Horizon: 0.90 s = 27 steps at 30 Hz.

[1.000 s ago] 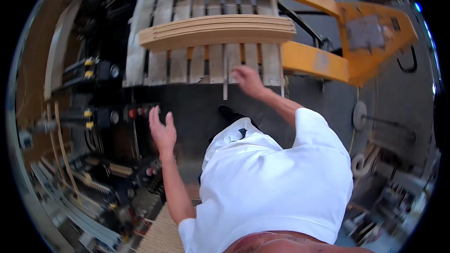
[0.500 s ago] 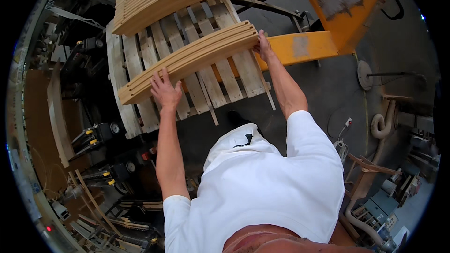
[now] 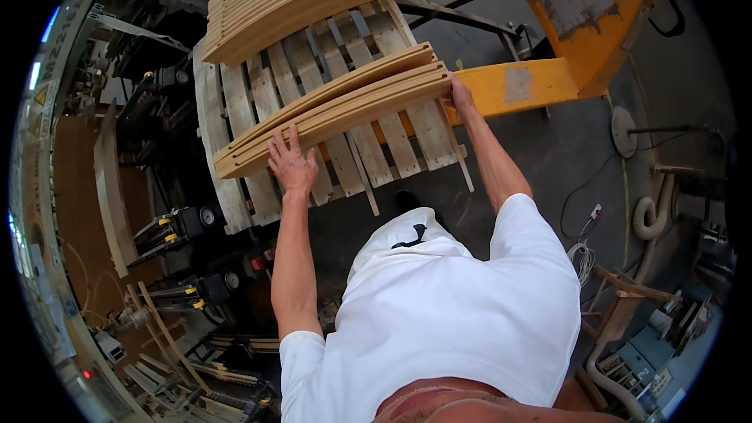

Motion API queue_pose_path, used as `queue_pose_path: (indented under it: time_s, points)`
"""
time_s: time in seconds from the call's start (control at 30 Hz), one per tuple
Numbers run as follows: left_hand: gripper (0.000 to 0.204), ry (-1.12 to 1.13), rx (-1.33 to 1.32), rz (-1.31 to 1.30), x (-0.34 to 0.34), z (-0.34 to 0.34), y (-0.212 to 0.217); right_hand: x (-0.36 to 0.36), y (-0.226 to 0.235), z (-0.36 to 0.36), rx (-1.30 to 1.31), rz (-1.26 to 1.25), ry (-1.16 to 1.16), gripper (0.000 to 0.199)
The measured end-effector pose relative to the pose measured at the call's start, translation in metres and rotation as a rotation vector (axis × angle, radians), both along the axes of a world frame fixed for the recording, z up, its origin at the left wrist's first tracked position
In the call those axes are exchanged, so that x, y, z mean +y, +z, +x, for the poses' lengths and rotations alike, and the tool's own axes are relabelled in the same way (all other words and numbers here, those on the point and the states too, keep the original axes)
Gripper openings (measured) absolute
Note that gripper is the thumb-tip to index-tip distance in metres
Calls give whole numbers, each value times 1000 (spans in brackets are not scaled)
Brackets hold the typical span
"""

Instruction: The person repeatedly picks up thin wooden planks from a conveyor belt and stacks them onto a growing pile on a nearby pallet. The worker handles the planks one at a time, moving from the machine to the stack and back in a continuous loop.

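Both arms (image 3: 294,274) reach forward, the left hand (image 3: 293,168) splayed, the right hand (image 3: 462,99) farther ahead and partly hidden.

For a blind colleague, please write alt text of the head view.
A person's left hand touches the near stack of wooden boards, the right hand at its right end. This stack lies on a slatted wooden pallet; a larger stack is behind, a yellow pallet jack at right.

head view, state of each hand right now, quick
Left hand: open, fingers spread against the near side of the front curved wooden boards.
Right hand: at those boards' right end, grip partly hidden; open or closed cannot be told.
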State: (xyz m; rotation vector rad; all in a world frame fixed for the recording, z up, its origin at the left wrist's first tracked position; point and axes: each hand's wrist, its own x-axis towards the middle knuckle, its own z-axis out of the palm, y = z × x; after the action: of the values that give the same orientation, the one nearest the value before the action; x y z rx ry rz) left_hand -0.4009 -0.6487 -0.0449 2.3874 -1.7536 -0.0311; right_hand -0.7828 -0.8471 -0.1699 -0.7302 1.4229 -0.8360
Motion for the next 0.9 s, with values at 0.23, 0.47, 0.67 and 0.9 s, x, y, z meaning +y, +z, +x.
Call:
queue_pose_path:
  time_s: [0.23, 0.47, 0.67, 0.9]
  points:
    - [80, -26, 72, -87, 7, -4, 3, 20, 17, 7, 25, -25, -40, 70]
    - [77, -31, 106, -56, 13, -11, 16, 53, 8, -9, 3, -123, 4, 71]
    - [75, 56, 187, -77, 23, 4, 15, 50, 88, -18, 602, -518, -95, 35]
    - [66, 129, 241, -315, 63, 16, 45, 81, 193, 154, 554, -1421, 769, 30]
